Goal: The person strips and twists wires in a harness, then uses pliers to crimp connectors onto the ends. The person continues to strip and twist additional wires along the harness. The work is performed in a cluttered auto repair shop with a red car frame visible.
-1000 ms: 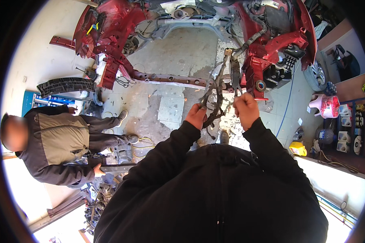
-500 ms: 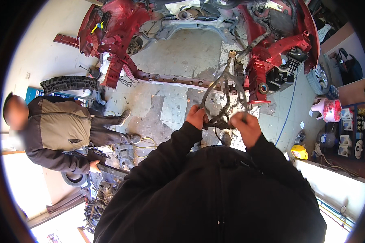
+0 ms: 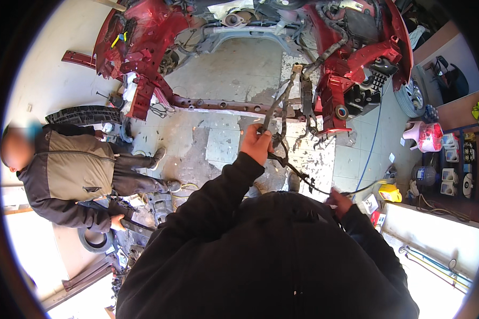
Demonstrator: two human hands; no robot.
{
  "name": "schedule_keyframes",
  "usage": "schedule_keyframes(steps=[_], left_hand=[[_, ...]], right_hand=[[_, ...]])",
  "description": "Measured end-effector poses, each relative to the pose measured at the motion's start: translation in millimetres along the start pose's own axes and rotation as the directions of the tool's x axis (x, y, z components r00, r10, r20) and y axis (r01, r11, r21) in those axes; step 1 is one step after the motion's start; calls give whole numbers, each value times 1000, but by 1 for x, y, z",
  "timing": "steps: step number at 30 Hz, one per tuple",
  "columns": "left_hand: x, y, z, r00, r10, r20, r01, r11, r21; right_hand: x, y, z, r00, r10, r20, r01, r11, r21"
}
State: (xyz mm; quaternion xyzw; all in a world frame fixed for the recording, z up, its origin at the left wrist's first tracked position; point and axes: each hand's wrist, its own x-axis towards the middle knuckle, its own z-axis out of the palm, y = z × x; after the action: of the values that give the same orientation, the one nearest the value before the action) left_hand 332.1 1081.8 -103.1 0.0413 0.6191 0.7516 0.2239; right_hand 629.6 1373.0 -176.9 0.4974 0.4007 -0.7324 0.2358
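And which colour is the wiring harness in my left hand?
The wiring harness looks mostly black, clearest in the head view.

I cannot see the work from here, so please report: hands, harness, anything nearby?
Left hand gripping dark wiring harness. Right hand at its lower length, grip unclear. Co-worker standing off left.

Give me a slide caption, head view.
Left hand grips a dark wire bundle before a red car; a thin strand runs to the right hand.
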Motion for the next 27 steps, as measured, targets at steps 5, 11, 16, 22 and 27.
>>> schedule_keyframes(steps=[5,11,16,22,27], left_hand=[[-15,1,14,985,167,-32,-138,896,421],[-33,13,24,985,173,-13,-141,841,523],[-36,33,30,984,174,-49,-129,864,486],[-42,45,34,981,155,-113,-82,871,484],[-44,45,36,988,38,-151,30,904,426]], right_hand=[[62,-12,13,949,-245,198,170,-130,-977],[99,-146,88,870,-445,211,491,754,-437],[172,-236,150,905,-387,177,386,922,40],[238,-277,239,756,-648,91,631,759,157],[225,-273,262,813,-425,398,322,898,301]])
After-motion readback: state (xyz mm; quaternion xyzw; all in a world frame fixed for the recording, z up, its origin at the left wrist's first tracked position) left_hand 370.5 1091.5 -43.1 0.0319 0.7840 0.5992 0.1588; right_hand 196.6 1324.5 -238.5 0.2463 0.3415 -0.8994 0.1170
